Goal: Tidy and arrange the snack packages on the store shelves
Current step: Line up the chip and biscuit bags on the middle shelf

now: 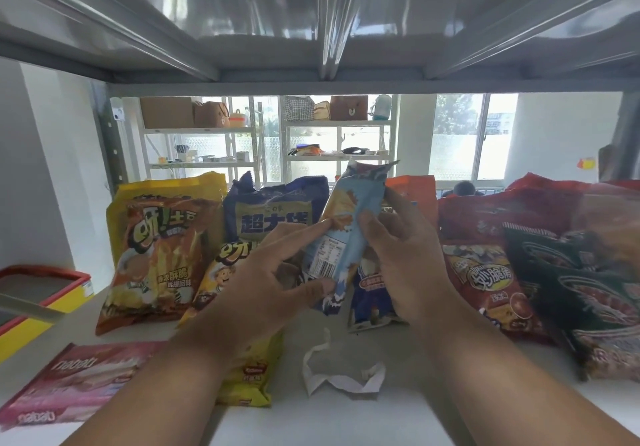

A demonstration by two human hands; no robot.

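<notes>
A light blue snack packet (349, 223) stands nearly upright above the white shelf (346, 411), its barcode side facing me. My left hand (273, 275) pinches its lower left edge between thumb and forefinger. My right hand (405, 258) grips its right side, fingers curled behind it. Behind them stand an orange and yellow bag (156, 255), a dark blue bag (273, 213) and an orange bag (415, 192). A yellow packet (249, 369) lies under my left forearm.
A pink wafer pack (76, 379) lies flat at the front left. Red bags (491, 272) and dark green bags (588, 289) crowd the right. A crumpled white paper strip (346, 376) lies on the shelf. The metal shelf above (311, 29) hangs low overhead.
</notes>
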